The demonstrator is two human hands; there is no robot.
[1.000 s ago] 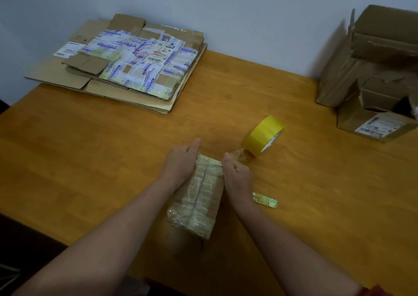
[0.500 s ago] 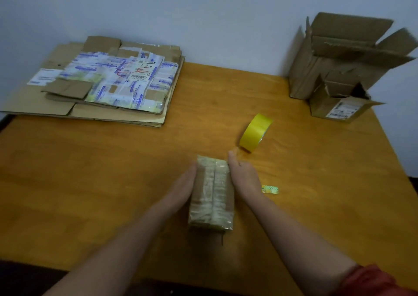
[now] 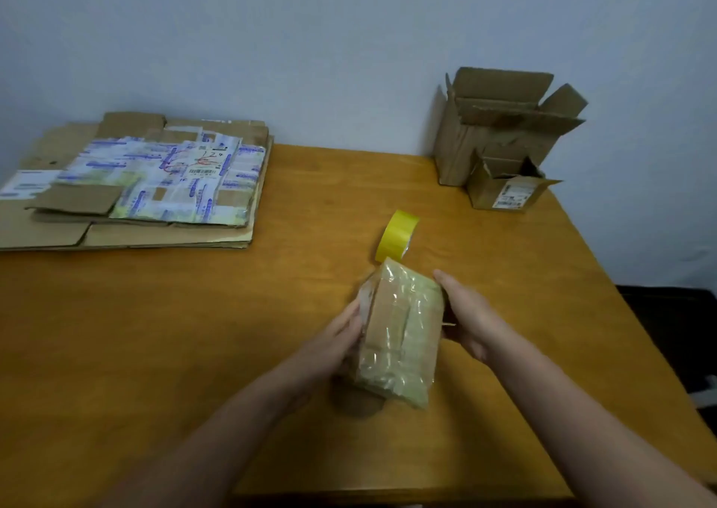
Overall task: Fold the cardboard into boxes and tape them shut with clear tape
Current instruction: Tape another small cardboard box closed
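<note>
- The taped small box [image 3: 399, 333] is held just above the counter [image 3: 194, 333], near centre, pressed between the left hand [image 3: 341, 337] and the right hand [image 3: 473, 317], whose fingers are laid straight along its sides.
- Sealing is judged done; next, the box is to be set aside and a sheet taken from the flat cardboard stack [image 3: 135, 197], far left.
- The left fingertips are hidden by the box; the loose end of the tape roll [image 3: 397, 236] cannot be made out.

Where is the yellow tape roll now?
Head view: the yellow tape roll stands right of centre on the wooden table, just beyond the taped cardboard box.
</note>
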